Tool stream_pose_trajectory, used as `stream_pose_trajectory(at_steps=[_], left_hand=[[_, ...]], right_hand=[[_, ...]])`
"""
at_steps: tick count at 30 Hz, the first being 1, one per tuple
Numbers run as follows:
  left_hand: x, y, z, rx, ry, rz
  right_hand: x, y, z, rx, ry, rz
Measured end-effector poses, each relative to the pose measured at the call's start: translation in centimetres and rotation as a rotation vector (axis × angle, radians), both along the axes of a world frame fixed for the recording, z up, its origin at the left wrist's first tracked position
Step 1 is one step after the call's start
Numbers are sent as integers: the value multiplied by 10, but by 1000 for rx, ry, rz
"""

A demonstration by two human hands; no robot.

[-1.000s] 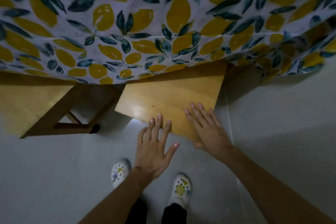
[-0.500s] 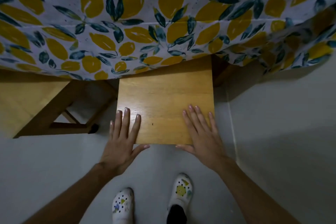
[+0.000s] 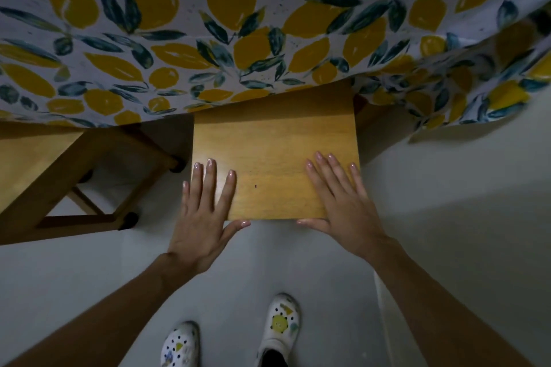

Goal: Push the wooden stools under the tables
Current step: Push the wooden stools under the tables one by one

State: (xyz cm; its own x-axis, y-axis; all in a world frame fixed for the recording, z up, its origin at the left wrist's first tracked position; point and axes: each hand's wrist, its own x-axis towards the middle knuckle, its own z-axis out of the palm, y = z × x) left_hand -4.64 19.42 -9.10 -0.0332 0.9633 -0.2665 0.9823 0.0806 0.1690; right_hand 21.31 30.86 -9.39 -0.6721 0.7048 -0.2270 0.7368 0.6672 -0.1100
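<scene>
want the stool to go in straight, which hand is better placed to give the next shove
Neither clearly. The left hand and right hand lie flat on the near corners of the stool, thumbs hooked over its near edge. Push with both; the left stool sits close on the left side.

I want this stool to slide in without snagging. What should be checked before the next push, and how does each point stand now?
1. Both hands flat on the seat: ok, left hand and right hand at the near corners of the stool.
2. Stool square to the table edge: ok.
3. Tablecloth clear of the seat: cannot tell, its hem overhangs the far edge.
4. Gap to the neighbouring stool: ok, apart.
5. Space under the table: cannot tell, hidden.
6. Feet clear: ok, shoes behind.
</scene>
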Motion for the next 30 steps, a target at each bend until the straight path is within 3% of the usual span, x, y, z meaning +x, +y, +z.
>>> stream_pose_trajectory(at_steps=[11, 24, 30], left_hand=[[40, 70, -10, 25, -2, 43], [34, 73, 3, -83, -116, 1], [4, 75, 17, -207, -321, -117]], right_hand=[[36, 81, 2, -32, -54, 8], [31, 78, 5, -43, -81, -19], [-10, 53, 18, -154, -147, -302]])
